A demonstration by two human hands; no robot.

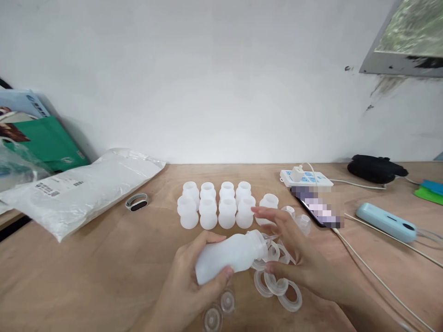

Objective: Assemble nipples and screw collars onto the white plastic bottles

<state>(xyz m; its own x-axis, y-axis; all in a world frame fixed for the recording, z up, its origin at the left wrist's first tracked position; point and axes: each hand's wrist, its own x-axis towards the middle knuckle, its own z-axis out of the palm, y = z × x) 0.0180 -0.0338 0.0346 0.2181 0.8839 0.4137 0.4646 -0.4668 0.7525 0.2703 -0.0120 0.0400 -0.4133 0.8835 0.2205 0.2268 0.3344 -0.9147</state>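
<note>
My left hand (192, 272) is wrapped round a white baby bottle (226, 256), which lies tilted with its neck up and to the right. A clear teat-like piece (269, 238) shows at its mouth. Just right of that end, my right hand (294, 249) is open, fingers and thumb apart; I cannot tell whether it touches the clear piece. Beneath it lies a heap of translucent collar rings (290, 297). Several more white bottles (208, 214) stand upright in two rows behind. Clear round teats (227, 302) lie below my left hand.
Small clear caps (304, 223) sit beside the bottles. To the right are a phone (316, 210), a power strip (321, 180), a light blue device (386, 222), cables and a black case (375, 168). A fitness band (137, 203) and a white plastic parcel (86, 184) lie left.
</note>
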